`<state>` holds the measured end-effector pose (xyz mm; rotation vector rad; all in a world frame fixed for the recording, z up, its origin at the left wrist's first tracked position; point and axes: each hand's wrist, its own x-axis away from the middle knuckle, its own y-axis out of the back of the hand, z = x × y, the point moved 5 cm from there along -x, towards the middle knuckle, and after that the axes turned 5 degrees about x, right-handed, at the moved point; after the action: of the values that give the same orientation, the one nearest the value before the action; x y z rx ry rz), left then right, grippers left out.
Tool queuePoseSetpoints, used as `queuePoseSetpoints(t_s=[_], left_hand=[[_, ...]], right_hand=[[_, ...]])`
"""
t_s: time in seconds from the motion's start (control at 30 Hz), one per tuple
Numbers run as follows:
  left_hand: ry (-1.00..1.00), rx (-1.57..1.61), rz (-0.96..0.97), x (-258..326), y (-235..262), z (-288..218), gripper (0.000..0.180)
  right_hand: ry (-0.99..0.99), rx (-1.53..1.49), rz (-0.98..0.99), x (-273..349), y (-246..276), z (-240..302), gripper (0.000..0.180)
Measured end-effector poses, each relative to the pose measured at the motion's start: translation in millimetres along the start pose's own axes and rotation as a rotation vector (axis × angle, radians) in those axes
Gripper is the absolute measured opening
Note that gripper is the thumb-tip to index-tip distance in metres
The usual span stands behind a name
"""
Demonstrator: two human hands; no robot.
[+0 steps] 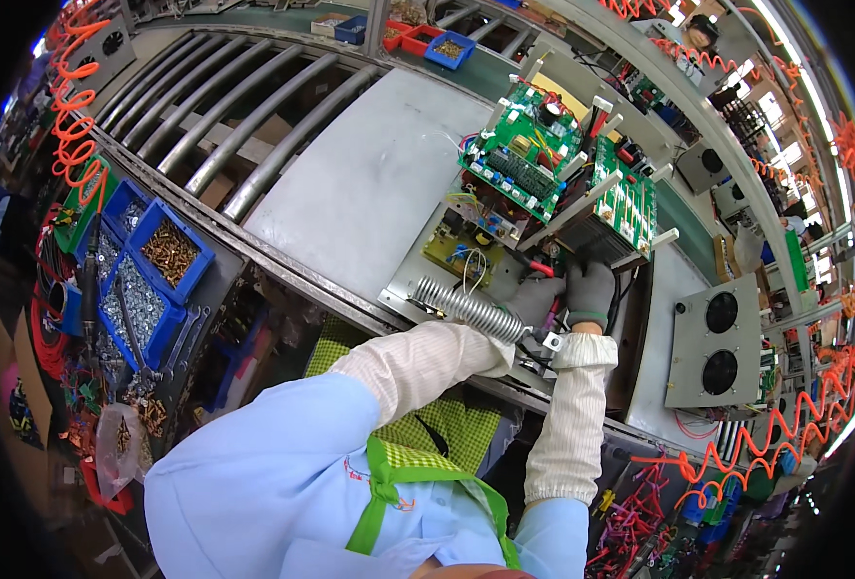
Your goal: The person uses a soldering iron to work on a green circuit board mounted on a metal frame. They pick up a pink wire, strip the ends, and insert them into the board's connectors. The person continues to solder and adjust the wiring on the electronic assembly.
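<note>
Blue bins of screws (147,275) sat far left beside roller track. Coiled metal resistor (466,309) lay on chassis edge. Left hand (535,301), gloved, rested just past coil; finger state unclear. Right hand (589,289), gloved, curled into chassis wiring below green circuit boards (524,154); grasp hidden. Grey fan panel (717,340) lay right.

— Where are the hands?
— Both gloved: the right hand (589,289) and left hand (535,301) reach among wires under the green circuit boards (522,154).
— Anything close by?
— A coiled resistor (468,309) just beside the left hand.
</note>
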<state>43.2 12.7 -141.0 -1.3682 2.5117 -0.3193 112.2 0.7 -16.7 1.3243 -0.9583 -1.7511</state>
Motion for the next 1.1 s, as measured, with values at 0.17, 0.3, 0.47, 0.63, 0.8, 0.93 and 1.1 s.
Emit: queuePoseSetpoints(t_s=[0.17,0.3,0.47,0.63,0.8,0.93,1.1], left_hand=[[-0.239,-0.491,-0.028,22,-9,-53,0.026],[-0.295,-0.341,-0.081,26,-5,-54,0.013],[-0.150,-0.618,-0.029,26,-4,-60,0.031],[-0.252,-0.588,0.004,24,-5,-55,0.034],[-0.206,-0.617,-0.039,21,-4,-46,0.031],[-0.180,-0.584,0.003,17,-5,-48,0.028],[-0.112,-0.512,0.019,23,-6,-61,0.024]], right_hand=[[0.047,-0.081,-0.084,9,2,-12,0.021],[0.078,-0.158,-0.028,8,6,-6,0.020],[0.007,-0.164,0.057,6,5,-18,0.021],[0.043,-0.266,-0.112,7,4,-11,0.022],[-0.026,-0.165,-0.091,7,-2,-15,0.025],[-0.112,-0.110,-0.071,7,-2,-16,0.029],[-0.111,-0.157,-0.149,9,1,-11,0.030]])
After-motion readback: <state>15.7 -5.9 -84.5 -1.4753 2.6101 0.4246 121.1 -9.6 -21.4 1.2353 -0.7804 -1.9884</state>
